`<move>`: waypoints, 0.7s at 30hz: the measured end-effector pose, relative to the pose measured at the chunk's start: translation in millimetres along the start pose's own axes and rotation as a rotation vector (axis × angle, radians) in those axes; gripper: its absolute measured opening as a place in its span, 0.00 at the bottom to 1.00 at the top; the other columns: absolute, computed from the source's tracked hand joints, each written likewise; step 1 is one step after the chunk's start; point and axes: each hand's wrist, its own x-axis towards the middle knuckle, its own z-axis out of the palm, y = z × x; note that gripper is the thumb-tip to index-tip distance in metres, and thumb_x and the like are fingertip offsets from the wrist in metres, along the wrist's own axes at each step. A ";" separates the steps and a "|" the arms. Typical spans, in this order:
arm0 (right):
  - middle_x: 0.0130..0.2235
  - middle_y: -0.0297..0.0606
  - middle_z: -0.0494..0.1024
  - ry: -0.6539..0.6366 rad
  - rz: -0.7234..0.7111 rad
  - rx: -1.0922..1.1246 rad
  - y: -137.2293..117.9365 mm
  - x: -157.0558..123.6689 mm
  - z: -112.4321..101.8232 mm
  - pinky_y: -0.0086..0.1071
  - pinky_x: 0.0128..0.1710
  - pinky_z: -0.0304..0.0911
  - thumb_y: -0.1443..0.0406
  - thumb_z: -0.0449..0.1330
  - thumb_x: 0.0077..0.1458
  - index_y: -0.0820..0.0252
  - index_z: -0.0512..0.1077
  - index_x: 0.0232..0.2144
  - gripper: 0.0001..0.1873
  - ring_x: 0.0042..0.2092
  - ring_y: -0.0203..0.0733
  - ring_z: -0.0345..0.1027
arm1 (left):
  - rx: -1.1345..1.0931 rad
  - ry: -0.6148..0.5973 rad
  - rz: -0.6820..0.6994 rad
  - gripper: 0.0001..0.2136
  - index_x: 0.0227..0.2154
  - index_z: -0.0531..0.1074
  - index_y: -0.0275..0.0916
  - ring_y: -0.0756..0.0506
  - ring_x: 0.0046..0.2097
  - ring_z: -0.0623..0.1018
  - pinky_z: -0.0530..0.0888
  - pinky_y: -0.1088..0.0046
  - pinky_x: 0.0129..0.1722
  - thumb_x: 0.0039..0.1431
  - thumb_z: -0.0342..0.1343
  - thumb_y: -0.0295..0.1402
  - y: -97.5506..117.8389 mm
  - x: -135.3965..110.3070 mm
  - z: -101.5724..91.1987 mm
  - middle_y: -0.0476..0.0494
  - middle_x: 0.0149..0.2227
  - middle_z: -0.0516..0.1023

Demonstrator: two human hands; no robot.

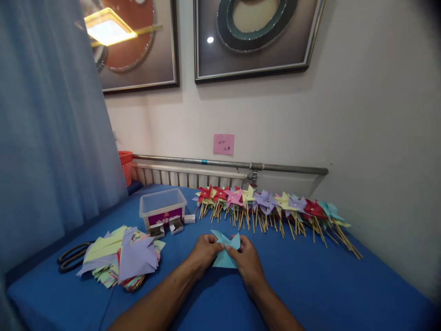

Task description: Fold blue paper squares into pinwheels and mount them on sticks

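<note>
A light blue paper pinwheel (225,259), partly folded, is held between both hands above the blue-covered table. My left hand (206,250) grips its left side, with the thumb pressed near the centre. On the right side, my right hand (247,257) pinches the paper, its thumb also close to the middle. One pointed flap stands up at the upper left and another at the upper right, while a flat part hangs below the thumbs. The fingers behind the paper are hidden.
Left of my hands lies a pile of cut paper sheets (138,259) beside black-handled scissors (74,257). Behind it are a clear plastic box (162,202) and small open boxes (175,225). Finished pinwheels on sticks (265,202) line the back, before a radiator pipe (292,169).
</note>
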 end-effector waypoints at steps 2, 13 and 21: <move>0.28 0.32 0.79 0.001 0.008 -0.005 0.1 -0.1 -0.4 0.33 0.29 0.66 0.58 0.71 0.38 0.57 0.71 0.38 0.23 0.28 0.43 0.72 | 0.005 -0.004 -0.009 0.14 0.19 0.67 0.39 0.53 0.20 0.63 0.60 0.76 0.23 0.39 0.69 0.35 -1.8 0.9 -0.6 0.54 0.17 0.68; 0.28 0.32 0.78 -0.102 0.068 -0.025 6.6 3.8 -3.8 0.33 0.29 0.63 0.57 0.71 0.36 0.56 0.71 0.38 0.24 0.27 0.41 0.69 | -0.038 -0.033 -0.016 0.10 0.21 0.74 0.35 0.50 0.22 0.70 0.66 0.73 0.26 0.37 0.67 0.35 9.9 -5.8 -2.7 0.47 0.20 0.75; 0.29 0.32 0.79 -0.138 0.046 -0.028 1.1 -0.6 -4.1 0.33 0.31 0.64 0.57 0.71 0.39 0.56 0.71 0.39 0.23 0.29 0.42 0.70 | -0.074 0.004 -0.022 0.12 0.23 0.76 0.34 0.50 0.23 0.71 0.67 0.72 0.26 0.35 0.66 0.36 3.5 -3.5 -0.7 0.47 0.21 0.76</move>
